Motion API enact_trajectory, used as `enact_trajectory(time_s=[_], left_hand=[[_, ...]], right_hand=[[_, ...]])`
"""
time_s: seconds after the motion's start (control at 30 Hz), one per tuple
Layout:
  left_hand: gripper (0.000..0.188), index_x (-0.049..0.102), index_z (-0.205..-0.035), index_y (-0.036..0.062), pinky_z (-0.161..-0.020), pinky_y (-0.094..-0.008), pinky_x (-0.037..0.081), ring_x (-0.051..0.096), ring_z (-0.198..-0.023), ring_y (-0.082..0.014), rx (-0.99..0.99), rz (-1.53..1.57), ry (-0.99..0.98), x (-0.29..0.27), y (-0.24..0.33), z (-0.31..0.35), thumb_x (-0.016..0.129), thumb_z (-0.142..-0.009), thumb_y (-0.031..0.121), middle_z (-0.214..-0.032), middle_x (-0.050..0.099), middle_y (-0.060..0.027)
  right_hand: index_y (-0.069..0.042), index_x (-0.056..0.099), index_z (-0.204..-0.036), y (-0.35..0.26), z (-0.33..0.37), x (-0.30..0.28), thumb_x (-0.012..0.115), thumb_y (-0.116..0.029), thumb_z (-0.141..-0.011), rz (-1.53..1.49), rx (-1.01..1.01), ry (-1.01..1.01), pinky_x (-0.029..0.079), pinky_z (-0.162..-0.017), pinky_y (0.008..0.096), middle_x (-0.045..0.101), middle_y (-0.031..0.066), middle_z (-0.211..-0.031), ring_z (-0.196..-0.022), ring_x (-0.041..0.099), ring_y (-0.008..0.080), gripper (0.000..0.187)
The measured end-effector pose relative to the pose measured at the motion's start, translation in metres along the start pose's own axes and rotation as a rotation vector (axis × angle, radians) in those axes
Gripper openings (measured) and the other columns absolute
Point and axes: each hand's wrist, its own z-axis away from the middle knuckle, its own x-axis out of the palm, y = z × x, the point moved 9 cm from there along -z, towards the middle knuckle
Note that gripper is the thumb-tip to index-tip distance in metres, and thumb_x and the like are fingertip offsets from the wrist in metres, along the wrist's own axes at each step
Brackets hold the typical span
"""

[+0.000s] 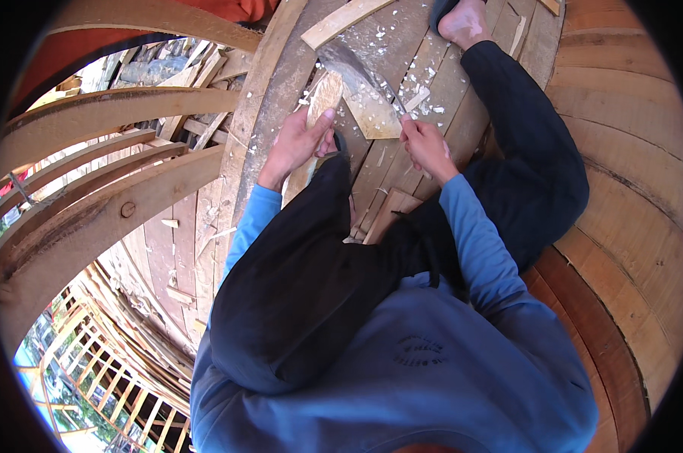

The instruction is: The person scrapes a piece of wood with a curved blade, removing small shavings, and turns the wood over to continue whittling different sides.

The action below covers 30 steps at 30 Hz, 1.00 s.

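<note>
My left hand [300, 145] is closed around a pale strip of wood [327, 92] with a freshly cut, rough face. The strip slants up from beside my bent left knee. My right hand [428, 148] grips the slim handle of a broad-bladed chopping knife [370, 106]. Its wide blade, dark on top and lighter toward the lower corner, points up and left, its side right next to the strip. Whether blade and wood touch I cannot tell. White wood chips [421, 98] lie scattered around the blade on the plank floor [451, 83].
A loose board [345, 21] lies beyond the blade, and a small wood block [391, 214] sits between my legs. Curved timber ribs [115, 198] rise on the left, with gaps and offcuts behind. A curved plank wall [621, 113] bounds the right. My bare foot [466, 24] rests at the top.
</note>
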Motion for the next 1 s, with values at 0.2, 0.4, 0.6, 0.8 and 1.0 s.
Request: enact_trajectory(time_s=[0.2,0.4,0.6,0.8,1.0], left_hand=[[0.038,0.056,-0.093,0.0019,-0.049,-0.0263,0.045,0.055,-0.054,-0.0093,-0.04,-0.084,0.005,-0.001,0.004,0.007,0.058,-0.103,0.038,-0.066,0.059,-0.0027],[0.04,0.057,-0.099,0.0007,-0.052,-0.0287,0.047,0.058,-0.056,-0.0109,-0.056,-0.214,0.012,-0.001,0.011,0.009,0.058,-0.102,0.041,-0.067,0.061,-0.0045],[0.047,0.058,-0.115,-0.0061,-0.07,-0.0412,0.051,0.067,-0.072,-0.0315,0.096,-0.54,0.194,-0.004,0.021,0.013,0.056,-0.101,0.039,-0.073,0.067,-0.0154],[0.043,0.057,-0.116,-0.0081,-0.075,-0.048,0.049,0.064,-0.079,-0.0409,0.248,-0.761,0.292,-0.002,0.033,0.017,0.057,-0.1,0.032,-0.073,0.066,-0.0182],[0.032,0.057,-0.102,-0.0066,-0.073,-0.0504,0.047,0.062,-0.081,-0.0445,0.188,-0.647,0.217,0.003,0.031,0.015,0.057,-0.1,0.026,-0.075,0.063,-0.022]], right_hand=[[-0.001,0.064,-0.078,-0.018,0.003,-0.001,0.046,-0.052,-0.102,0.035,-0.064,-0.007,0.044,-0.047,0.0354,0.053,0.0045,-0.057,-0.046,0.053,0.0152,0.059],[0.001,0.064,-0.078,-0.039,0.003,0.001,0.045,-0.048,-0.102,0.177,-0.193,0.041,0.047,-0.065,0.0418,0.059,0.0157,-0.063,-0.062,0.061,0.0273,0.058],[0.003,0.066,-0.088,-0.076,0.017,0.003,0.046,-0.042,-0.102,0.322,-0.282,0.11,0.047,-0.075,0.0515,0.065,0.0277,-0.079,-0.08,0.063,0.047,0.051],[0.007,0.064,-0.09,-0.095,0.032,0.014,0.048,-0.038,-0.101,0.396,-0.352,0.054,0.047,-0.081,0.0551,0.066,0.0315,-0.084,-0.087,0.063,0.0507,0.049],[0.004,0.064,-0.091,-0.094,0.043,0.022,0.047,-0.04,-0.103,0.423,-0.36,0.091,0.047,-0.078,0.0548,0.065,0.0304,-0.082,-0.085,0.063,0.0501,0.049]])
